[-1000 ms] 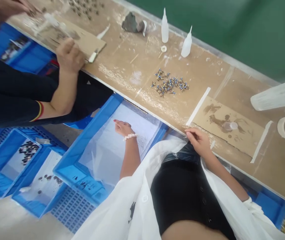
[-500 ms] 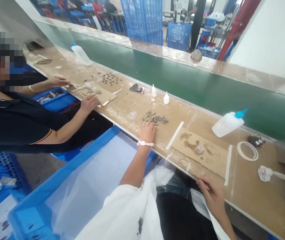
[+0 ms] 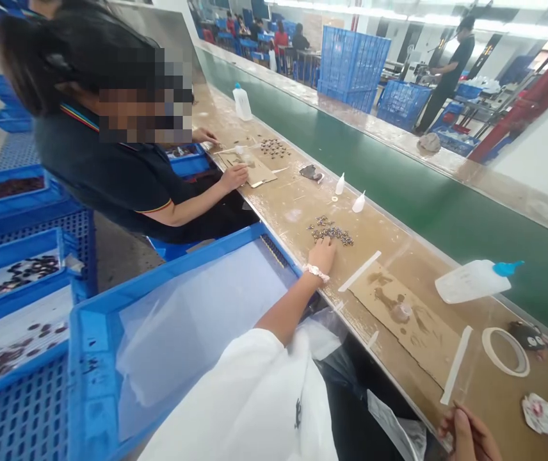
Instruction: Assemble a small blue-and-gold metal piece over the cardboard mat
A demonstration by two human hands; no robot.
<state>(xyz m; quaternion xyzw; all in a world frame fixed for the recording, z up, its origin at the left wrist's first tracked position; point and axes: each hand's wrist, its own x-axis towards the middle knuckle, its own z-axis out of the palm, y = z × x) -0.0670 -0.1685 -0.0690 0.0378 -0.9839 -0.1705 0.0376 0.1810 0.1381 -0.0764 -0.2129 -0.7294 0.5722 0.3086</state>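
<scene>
My left hand (image 3: 322, 253) rests on the brown bench, fingers stretched toward a heap of small blue and gold parts (image 3: 331, 232); a pale bead bracelet sits at its wrist. My right hand (image 3: 468, 435) is at the bench's near edge, low in the picture, fingers curled round a thin pale stick. A taped-down cardboard sheet (image 3: 406, 317) stained with glue, with a small clear cup (image 3: 401, 312) on it, lies between my hands.
A person in a dark shirt (image 3: 111, 173) works to my left at another cardboard piece. Two small glue bottles (image 3: 349, 192), a lying bottle with a blue cap (image 3: 475, 280), a tape roll (image 3: 505, 351) and a green conveyor (image 3: 399, 186) are ahead. Blue crates (image 3: 91, 358) stand at left.
The view has swung up and left. My left hand stays at the heap of parts. My right hand has slid toward the lower edge of the picture and now shows a thin stick.
</scene>
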